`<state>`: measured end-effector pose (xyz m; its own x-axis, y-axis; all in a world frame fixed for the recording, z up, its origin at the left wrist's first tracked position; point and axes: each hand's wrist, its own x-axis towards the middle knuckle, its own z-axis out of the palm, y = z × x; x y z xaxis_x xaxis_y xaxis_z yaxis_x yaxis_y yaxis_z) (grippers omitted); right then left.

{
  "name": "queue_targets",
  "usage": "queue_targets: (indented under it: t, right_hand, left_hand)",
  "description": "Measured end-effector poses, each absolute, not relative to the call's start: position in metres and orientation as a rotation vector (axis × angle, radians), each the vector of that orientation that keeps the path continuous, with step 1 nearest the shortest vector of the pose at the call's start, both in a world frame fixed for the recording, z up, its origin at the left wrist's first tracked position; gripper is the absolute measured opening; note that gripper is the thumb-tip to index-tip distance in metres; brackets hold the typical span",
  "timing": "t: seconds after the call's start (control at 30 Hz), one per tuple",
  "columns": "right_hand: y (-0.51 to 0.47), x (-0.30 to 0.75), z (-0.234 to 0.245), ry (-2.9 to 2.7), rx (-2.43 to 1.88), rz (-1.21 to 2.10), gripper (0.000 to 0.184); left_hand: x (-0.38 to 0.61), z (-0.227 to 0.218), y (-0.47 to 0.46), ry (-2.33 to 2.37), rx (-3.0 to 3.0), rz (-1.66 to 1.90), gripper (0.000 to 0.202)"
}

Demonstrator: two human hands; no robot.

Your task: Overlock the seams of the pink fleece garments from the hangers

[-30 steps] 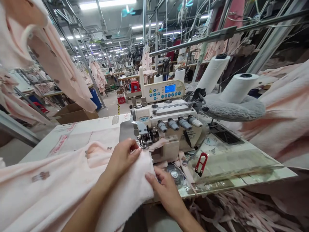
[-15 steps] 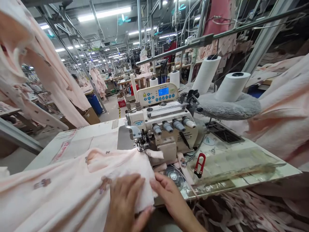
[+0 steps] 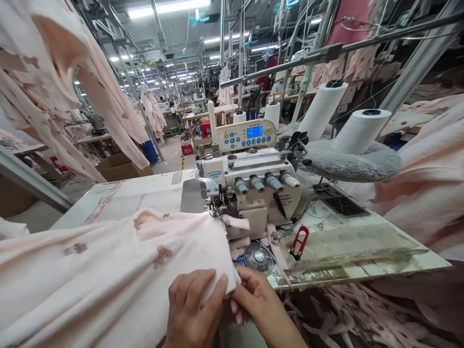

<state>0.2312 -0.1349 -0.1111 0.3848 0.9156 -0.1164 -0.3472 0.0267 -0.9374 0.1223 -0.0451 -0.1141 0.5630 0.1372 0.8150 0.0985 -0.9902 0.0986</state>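
A pale pink fleece garment lies across the sewing table, its far edge under the presser foot of a cream overlock machine. My left hand grips the garment's near corner at the table's front edge, fingers curled over the cloth. My right hand pinches the same corner from the right, thumb and fingers pressed together on the fabric. Both hands sit close to each other, well in front of the needle.
Red thread snips lie right of the machine on the table. Two large white thread cones stand behind, beside a grey fuzzy piece. Pink garments hang at left and pile at right. Fabric strips litter the floor.
My left hand drew back from the presser foot to the garment's near corner. My right hand closed onto that same corner. The garment stays under the foot.
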Motion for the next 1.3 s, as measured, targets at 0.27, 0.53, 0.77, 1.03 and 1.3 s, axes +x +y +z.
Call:
queue_targets:
  t: [0.27,0.53,0.77,1.03,1.3]
  right_hand:
    - [-0.144,0.252,-0.122,-1.108,-1.489,0.048,0.02]
    - [-0.135,0.263,-0.115,-1.492,-1.359,-0.478,0.023]
    - [-0.131,0.264,-0.12,-1.462,-1.409,-0.511,0.026]
    - [-0.13,0.266,-0.118,-1.455,-1.397,-0.604,0.022]
    - [-0.118,0.274,-0.112,-1.414,-1.43,-0.618,0.019]
  left_hand:
    - [0.122,-0.085,-0.038,-0.062,2.815,1.272,0.019]
    - [0.15,-0.053,-0.006,0.288,2.97,0.64,0.03]
    - [0.163,-0.051,0.019,0.343,2.889,0.611,0.026]
    - [0.194,-0.051,0.051,0.736,2.813,0.537,0.013]
    - [0.207,-0.049,0.067,0.818,2.816,0.555,0.009]
